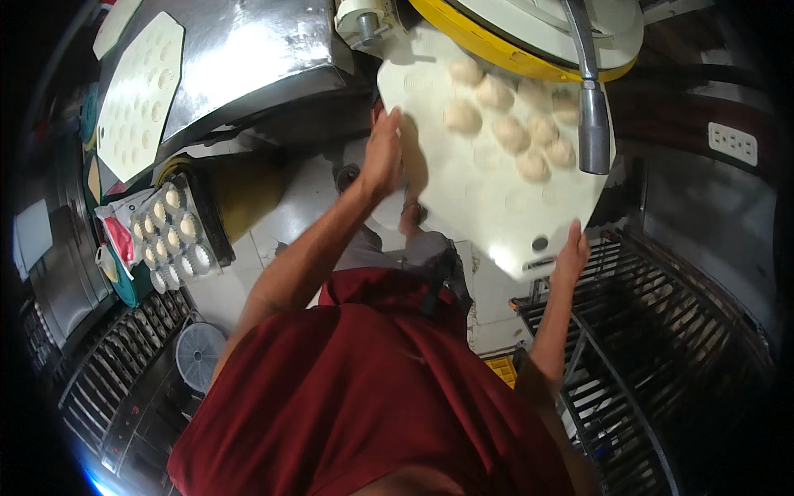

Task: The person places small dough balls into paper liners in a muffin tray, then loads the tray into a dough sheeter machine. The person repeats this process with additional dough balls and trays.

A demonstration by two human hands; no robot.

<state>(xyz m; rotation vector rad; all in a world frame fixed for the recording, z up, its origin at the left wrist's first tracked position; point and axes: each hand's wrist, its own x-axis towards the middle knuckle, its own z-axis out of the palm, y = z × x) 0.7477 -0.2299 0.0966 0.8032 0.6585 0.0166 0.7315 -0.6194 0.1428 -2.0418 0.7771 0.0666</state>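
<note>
A cream-coloured moulded board (459, 180) with shallow round recesses is held between my two hands. My left hand (383, 152) grips its left edge, and my right hand (570, 257) grips its lower right edge near a small dark hole. Several round dough balls (511, 134) lie loose on the board's upper part, some touching each other. Above the board is a yellow-rimmed machine (496, 40) with a white round top. Its metal lever handle (593, 127) hangs over the board's right side and hides part of it.
A steel table (248, 62) at the upper left bears another recessed board (141, 99). Below it is a tray of small pale pieces in fluted cups (173, 232). Black metal racks (620, 347) stand at the right, beneath a wall outlet (732, 143). A round fan or grille (200, 356) is at lower left.
</note>
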